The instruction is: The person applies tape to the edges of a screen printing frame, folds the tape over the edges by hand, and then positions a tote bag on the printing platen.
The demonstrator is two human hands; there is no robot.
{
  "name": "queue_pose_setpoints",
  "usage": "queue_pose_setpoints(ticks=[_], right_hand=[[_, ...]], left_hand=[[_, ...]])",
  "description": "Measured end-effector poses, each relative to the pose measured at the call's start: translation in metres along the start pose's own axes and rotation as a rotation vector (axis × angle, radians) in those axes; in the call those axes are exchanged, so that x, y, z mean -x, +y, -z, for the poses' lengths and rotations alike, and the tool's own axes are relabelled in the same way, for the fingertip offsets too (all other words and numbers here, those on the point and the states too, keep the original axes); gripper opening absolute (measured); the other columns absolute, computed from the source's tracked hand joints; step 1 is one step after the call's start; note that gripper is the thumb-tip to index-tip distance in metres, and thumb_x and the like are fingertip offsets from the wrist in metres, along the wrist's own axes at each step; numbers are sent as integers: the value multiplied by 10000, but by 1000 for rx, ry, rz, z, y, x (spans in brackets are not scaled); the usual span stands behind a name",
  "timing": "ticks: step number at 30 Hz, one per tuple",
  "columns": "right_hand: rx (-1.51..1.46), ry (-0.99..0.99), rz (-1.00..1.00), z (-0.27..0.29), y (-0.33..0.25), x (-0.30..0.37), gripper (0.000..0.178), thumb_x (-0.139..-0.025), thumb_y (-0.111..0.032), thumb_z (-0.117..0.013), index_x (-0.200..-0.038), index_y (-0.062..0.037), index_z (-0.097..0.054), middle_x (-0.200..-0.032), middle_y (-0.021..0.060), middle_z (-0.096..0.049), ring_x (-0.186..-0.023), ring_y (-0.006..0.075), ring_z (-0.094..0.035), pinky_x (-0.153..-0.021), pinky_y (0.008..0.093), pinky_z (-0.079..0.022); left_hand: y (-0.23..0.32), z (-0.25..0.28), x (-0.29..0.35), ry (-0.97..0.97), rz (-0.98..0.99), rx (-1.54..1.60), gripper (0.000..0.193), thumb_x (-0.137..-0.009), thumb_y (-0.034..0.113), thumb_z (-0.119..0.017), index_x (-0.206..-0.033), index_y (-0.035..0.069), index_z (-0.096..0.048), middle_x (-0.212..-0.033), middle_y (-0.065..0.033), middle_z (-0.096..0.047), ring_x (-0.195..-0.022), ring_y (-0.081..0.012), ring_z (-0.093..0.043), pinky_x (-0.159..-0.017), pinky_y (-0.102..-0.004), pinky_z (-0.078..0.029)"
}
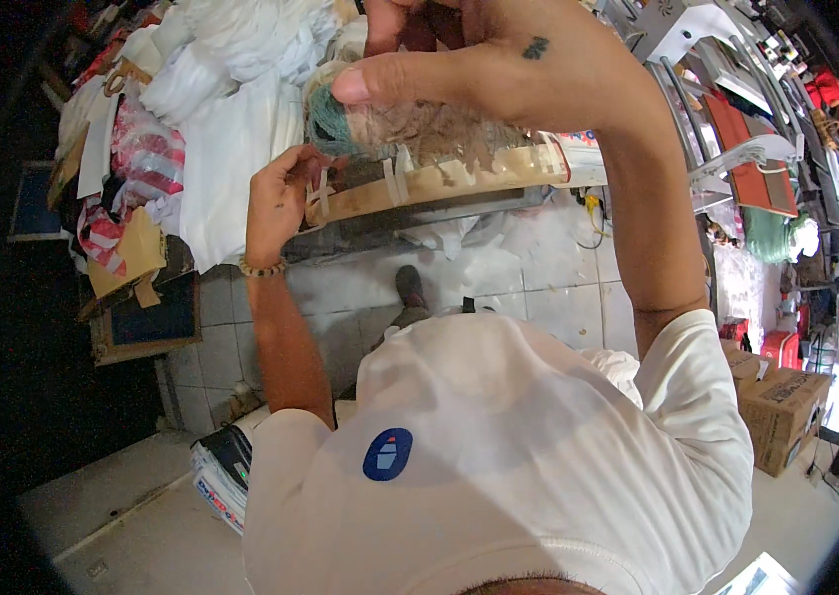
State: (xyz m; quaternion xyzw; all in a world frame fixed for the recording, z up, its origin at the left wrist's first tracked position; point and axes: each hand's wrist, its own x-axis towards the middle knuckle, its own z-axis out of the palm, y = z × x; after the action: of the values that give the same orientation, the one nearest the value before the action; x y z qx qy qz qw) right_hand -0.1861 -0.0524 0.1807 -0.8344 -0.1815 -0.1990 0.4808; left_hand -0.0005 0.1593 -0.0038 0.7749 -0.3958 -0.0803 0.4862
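Note:
Close to the camera, my right hand (469, 74) reaches over the worktable, its thumb pointing left and its fingers curled. The upper edge of the picture cuts off the fingertips, so anything they hold is hidden. My left hand (286, 188), with a beaded bracelet (262, 268) on the wrist, is at the table's near edge. Its fingers are bent together at the left end of the taped wooden edge (429, 185); what they grip is too small to name. Just beyond that hand lies a bundle of green thread or mesh (328, 117), partly behind my right thumb.
White cloth (241, 149) is heaped on the left of the table, beside red-and-white striped packaging (147, 149) and cardboard (132, 248). A white machine frame (737, 169) stands at the right. Cardboard boxes (781, 416) sit on the floor at the lower right.

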Motion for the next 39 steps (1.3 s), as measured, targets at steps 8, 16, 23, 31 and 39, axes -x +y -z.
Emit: queue_pose_setpoints(ticks=[8,16,23,31,39], right_hand=[[23,-23,-65,2,-1,-3,305,-919,-232,-714,-739,-31,-574,-579,-12,-493,-520,54,-389,-458,260,-286],[33,-33,-52,8,7,-7,312,-933,-222,-700,-722,-50,-549,-563,-26,-442,-509,54,-354,-453,263,-264],[27,4,-42,6,-10,-7,297,-936,-214,-697,-736,-48,-552,-561,-28,-453,-504,54,-362,-445,266,-267],[422,-19,17,-35,45,31,531,-818,-522,-748,-890,-13,-610,-709,87,-581,-635,197,-569,-558,333,-426],[668,-343,-405,-116,136,112,717,-805,-731,-573,-959,-37,-670,-694,154,-670,-661,367,-679,-616,476,-531]], left_hand=[[1,1,-5,-54,-29,14,168,-955,-39,-492,-1037,-76,-634,-930,-99,-721,-695,-106,-543,-663,-257,-480],[-12,4,-11,-66,-5,-73,213,-952,-17,-527,-1123,-58,-647,-906,-81,-707,-714,-108,-568,-690,-264,-496],[0,0,-5,-133,108,-60,233,-951,-25,-518,-1139,-46,-655,-1005,-103,-733,-875,-126,-667,-785,-263,-516],[-25,2,11,-60,107,-123,218,-967,26,-525,-1116,-52,-664,-1031,-114,-736,-943,-157,-683,-819,-275,-516],[-69,-24,37,32,177,65,206,-960,75,-569,-1092,-41,-677,-1008,-136,-731,-921,-163,-687,-801,-289,-524]])
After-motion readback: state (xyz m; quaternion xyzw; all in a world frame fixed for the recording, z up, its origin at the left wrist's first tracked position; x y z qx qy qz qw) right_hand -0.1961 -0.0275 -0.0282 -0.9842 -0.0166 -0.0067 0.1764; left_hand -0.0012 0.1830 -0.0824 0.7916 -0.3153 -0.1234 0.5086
